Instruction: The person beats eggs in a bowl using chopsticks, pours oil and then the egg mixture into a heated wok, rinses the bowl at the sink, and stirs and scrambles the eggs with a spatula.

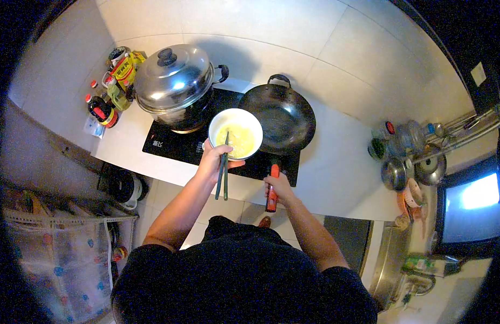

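My left hand [212, 161] is closed on a white bowl [213, 128] of yellow liquid [242, 139], tilted a little, with the thumb over its rim. Dark chopsticks [222, 175] rest against the bowl under that thumb, their lower ends sticking out toward me. Fingers of my right hand [280, 188] wrap round the red handle [272, 189] of a black wok [276, 121]. The wok sits on the right side of the black cooktop [250, 170], and its inside looks dark with a shine. The bowl is held just left of the wok, overlapping its left edge in view.
A large lidded steel pot [171, 81] stands on the cooktop's left side. Sauce bottles [102, 110] and a yellow packet [124, 69] are at the counter's left end. Glass jars [409, 137], a steel pan [394, 174] and a sink [389, 259] lie to the right.
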`<state>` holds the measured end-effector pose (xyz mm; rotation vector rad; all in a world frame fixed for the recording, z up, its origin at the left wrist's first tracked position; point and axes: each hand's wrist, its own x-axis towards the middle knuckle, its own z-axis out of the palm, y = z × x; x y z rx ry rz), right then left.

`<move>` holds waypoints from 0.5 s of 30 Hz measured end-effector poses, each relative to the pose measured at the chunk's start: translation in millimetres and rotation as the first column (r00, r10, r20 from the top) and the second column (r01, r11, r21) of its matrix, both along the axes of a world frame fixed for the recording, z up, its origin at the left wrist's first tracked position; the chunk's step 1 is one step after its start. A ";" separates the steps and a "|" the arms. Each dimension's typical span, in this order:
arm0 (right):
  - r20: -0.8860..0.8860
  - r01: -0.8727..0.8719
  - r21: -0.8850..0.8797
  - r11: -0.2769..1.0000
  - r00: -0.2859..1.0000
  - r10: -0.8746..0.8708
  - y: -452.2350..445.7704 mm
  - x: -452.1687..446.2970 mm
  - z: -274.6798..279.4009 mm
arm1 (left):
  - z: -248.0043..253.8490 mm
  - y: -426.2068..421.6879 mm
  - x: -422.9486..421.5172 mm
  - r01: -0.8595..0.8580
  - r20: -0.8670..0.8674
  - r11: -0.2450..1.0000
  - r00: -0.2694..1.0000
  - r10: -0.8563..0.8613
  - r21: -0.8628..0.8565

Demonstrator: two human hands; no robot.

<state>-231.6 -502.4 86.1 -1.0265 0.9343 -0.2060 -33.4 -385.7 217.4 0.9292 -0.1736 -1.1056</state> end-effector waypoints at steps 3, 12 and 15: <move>0.028 -0.028 -0.001 1.000 0.999 0.028 -0.8 -0.7 -2.9 | 2.8 -9.5 -8.3 -0.029 0.005 0.999 1.000 0.029 0.039; -0.081 0.024 -0.842 0.539 0.982 -0.170 -13.3 -28.0 68.3 | 11.1 -31.3 -22.4 -0.023 0.019 0.999 1.000 0.022 0.038; -0.028 -0.017 -0.998 -0.057 0.982 0.184 2.6 -3.2 162.2 | 0.5 -47.9 -25.9 -0.033 0.033 0.995 0.999 0.030 0.090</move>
